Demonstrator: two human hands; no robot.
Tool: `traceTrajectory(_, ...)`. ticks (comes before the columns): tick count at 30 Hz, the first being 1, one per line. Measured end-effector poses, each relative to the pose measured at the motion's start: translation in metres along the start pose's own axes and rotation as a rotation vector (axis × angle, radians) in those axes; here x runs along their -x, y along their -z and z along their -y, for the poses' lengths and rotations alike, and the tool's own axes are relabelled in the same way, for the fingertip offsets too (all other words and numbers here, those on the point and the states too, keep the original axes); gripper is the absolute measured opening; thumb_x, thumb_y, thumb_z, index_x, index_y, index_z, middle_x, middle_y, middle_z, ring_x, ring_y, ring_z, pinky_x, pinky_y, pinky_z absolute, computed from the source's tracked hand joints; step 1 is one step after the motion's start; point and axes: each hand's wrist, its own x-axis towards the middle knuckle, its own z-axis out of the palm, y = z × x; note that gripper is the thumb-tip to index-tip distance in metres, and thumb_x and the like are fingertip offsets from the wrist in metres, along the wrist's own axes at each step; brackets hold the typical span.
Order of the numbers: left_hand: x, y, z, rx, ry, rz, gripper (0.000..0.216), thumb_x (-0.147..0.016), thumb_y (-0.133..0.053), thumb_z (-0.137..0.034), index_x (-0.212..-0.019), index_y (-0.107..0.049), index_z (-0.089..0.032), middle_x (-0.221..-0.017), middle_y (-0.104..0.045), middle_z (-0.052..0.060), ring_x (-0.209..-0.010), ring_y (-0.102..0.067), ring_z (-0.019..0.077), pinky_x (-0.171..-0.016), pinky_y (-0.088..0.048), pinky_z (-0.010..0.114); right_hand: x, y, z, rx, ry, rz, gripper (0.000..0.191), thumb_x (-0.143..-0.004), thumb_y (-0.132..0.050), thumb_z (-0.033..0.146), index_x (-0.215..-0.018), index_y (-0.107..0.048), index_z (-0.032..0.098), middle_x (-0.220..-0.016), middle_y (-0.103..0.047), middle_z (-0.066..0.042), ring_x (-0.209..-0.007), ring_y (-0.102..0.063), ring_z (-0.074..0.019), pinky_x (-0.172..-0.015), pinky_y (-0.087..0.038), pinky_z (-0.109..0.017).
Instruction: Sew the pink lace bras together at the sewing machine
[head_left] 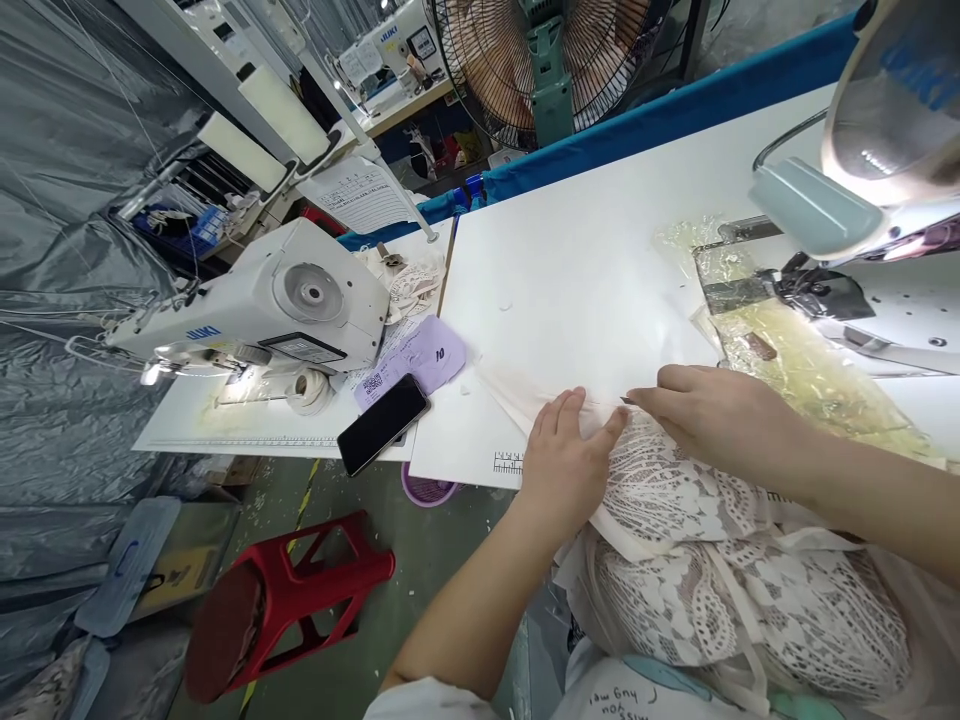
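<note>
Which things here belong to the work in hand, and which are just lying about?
Seemingly in use:
pale lace fabric, with the left hand on it
small dark-tipped thing in the right hand

Seemingly just lying about:
black phone
purple card
red stool

To my left, crinkled silver-grey sheeting hangs as a wall. My white desk catches a bright glare and is edged along its far side by blue cloth; beyond that stands a large wire-caged fan. Farther off I see another desk with a wooden edge. Down on my left, a red stool is on the speckled grey-green floor, which is marked with a yellow stripe. Plastic boxes sit against the sheeting.
</note>
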Motion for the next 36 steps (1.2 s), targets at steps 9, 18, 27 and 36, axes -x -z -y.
traceTrajectory(9, -0.001, 0.002, 0.001, -0.011, -0.002, -0.005, 0.051, -0.087, -0.046, -0.016, -0.135, -0.041, -0.030, -0.135, -0.042, 0.013, -0.127, -0.039, 0.0296, -0.099, -0.040, 0.048, -0.005, -0.006, -0.002, -0.045, 0.030, 0.031, 0.031, -0.071, -0.046, -0.002, -0.091, -0.067, 0.012, -0.066, -0.053, -0.004, -0.054, -0.046, -0.0125, -0.044, -0.024, -0.021)
traceTrajectory(18, -0.001, 0.001, 0.002, 0.009, -0.009, -0.023, 0.051, -0.087, -0.044, -0.015, -0.135, -0.042, -0.029, -0.136, -0.041, 0.014, -0.127, -0.038, 0.0309, -0.098, -0.040, 0.050, -0.005, -0.012, -0.003, -0.059, 0.030, -0.046, 0.026, -0.078, -0.043, 0.003, -0.086, -0.066, 0.013, -0.066, -0.052, -0.004, -0.053, -0.044, -0.0118, -0.045, -0.024, -0.022)
traceTrajectory(27, -0.002, 0.004, 0.002, 0.024, -0.009, 0.009, 0.051, -0.087, -0.044, -0.015, -0.135, -0.043, -0.030, -0.136, -0.042, 0.013, -0.127, -0.039, 0.0300, -0.099, -0.039, 0.049, 0.005, -0.011, -0.012, -0.003, 0.077, -0.041, 0.028, -0.072, -0.044, -0.002, -0.081, -0.064, 0.015, -0.063, -0.049, -0.002, -0.053, -0.041, -0.0122, -0.045, -0.023, -0.023)
traceTrajectory(36, -0.006, 0.011, 0.015, 0.026, -0.059, 0.077, 0.045, -0.087, -0.045, -0.017, -0.132, -0.048, -0.025, -0.136, -0.041, 0.016, -0.126, -0.039, 0.0286, -0.100, -0.039, 0.046, 0.021, 0.008, -0.008, -0.490, -0.357, 0.011, 0.025, -0.094, -0.034, 0.031, -0.080, -0.051, 0.019, -0.065, -0.060, -0.004, -0.053, -0.055, -0.0154, -0.045, -0.041, -0.025)
